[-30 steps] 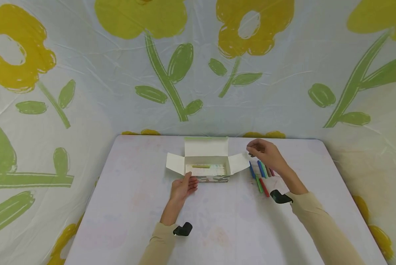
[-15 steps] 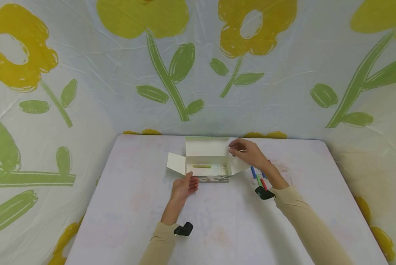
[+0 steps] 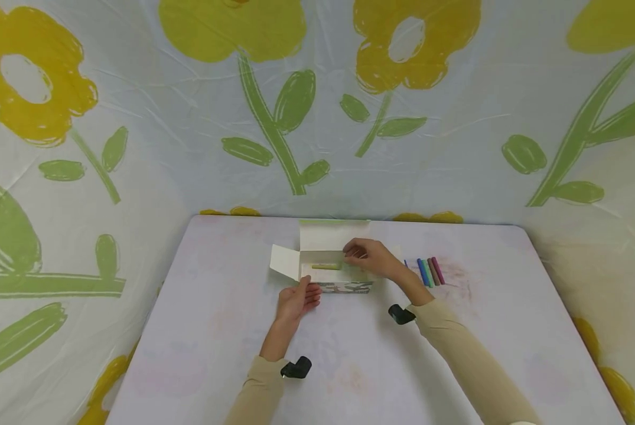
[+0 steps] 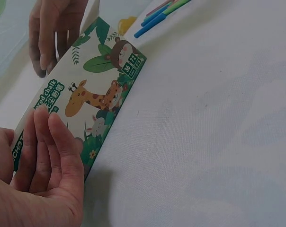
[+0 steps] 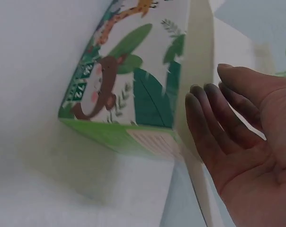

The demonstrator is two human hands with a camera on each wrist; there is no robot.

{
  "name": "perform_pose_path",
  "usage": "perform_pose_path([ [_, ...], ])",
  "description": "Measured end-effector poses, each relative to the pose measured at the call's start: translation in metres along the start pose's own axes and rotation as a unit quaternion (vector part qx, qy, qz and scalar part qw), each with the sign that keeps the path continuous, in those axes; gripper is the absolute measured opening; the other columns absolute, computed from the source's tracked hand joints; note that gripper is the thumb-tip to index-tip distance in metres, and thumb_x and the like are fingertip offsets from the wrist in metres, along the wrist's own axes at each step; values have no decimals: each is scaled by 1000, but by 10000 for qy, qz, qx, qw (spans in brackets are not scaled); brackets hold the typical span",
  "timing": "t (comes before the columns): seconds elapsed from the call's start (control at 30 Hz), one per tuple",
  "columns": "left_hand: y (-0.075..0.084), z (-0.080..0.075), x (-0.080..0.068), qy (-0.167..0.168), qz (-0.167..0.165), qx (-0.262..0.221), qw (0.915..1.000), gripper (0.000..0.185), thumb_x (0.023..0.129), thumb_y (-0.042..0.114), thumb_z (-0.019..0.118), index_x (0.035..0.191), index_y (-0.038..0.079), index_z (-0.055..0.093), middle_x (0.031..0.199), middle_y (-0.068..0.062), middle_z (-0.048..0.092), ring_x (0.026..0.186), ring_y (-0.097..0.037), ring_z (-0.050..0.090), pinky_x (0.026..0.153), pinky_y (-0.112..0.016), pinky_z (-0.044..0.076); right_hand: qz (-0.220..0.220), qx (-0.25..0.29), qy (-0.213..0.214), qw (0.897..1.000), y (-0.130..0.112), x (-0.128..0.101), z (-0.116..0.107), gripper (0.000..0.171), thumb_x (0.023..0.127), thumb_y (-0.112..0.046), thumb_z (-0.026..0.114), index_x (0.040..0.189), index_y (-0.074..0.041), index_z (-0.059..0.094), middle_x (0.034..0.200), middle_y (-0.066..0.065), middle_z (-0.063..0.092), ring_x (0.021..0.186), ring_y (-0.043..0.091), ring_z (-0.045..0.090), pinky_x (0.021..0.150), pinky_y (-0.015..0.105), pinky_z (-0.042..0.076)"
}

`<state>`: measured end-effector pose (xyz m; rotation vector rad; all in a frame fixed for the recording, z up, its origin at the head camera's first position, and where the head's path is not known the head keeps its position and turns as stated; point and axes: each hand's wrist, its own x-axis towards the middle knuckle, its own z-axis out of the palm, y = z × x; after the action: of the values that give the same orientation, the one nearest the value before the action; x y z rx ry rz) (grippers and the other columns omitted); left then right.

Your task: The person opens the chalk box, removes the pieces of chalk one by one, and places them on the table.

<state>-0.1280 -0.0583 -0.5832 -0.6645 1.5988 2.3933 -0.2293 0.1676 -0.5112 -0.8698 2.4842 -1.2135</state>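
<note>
the left hand (image 3: 295,300) lies flat against the chalk box (image 3: 344,286) mid frame. the right hand (image 3: 373,258) hangs spread over it, hiding its right flap. loose chalks (image 3: 430,271) lie to the right on the surface (image 3: 216,330).

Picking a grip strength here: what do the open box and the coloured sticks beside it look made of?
The box looks like thin printed cardboard: creased flaps, matte white inside, glossy animal print outside. The sticks are probably chalk: matte, round, and the box print reads "Chalk".
</note>
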Motion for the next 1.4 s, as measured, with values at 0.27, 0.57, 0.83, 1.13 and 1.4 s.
perform_pose_path([
  [0.27, -1, 1, 1, -41, 73, -36, 10000, 36, 104, 26, 61, 89, -4, 74, 78, -5, 73, 67, -9, 69, 66, -24, 61, -213, -116, -618, 9978, 8, 10, 22, 20, 97, -6, 70, 112, 7, 68, 101, 12, 72, 94, 24, 69, 83, 37, 58],
  [0.57, 0, 1, 0, 27, 21, 10, 10000, 41, 104, 28, 63, 100, -12, 71, 79, -5, 73, 68, -9, 68, 67, -23, 60, -46, -732, -1336, 9883, 6, 24, 38, 15, 98, -9, 70, 108, 2, 72, 102, 9, 72, 95, 21, 68, 85, 36, 58],
  [0.83, -1, 2, 0, 21, 87, 12, 10000, 40, 104, 26, 61, 100, -13, 71, 81, -7, 74, 70, -9, 69, 68, -23, 60, 291, -670, -1990, 9773, 0, 32, 40, 15, 99, 0, 65, 109, 6, 73, 107, 16, 73, 102, 27, 70, 91, 37, 58],
  [1.13, -1, 4, -1, 85, 42, -56, 9999, 40, 105, 24, 60, 100, -14, 70, 82, -9, 74, 72, -11, 69, 70, -23, 61, 428, -744, -2468, 9652, -3, 40, 41, 16, 98, 3, 64, 109, 3, 75, 110, 15, 74, 103, 25, 70, 93, 35, 57],
  [1.4, 0, 4, -3, 11, 83, -81, 9999, 42, 105, 25, 60, 104, -17, 68, 83, -9, 74, 71, -10, 68, 70, -23, 60, 488, -791, -2619, 9606, 1, 44, 44, 18, 96, 4, 64, 110, 3, 75, 106, 8, 74, 100, 18, 68, 93, 32, 56],
])
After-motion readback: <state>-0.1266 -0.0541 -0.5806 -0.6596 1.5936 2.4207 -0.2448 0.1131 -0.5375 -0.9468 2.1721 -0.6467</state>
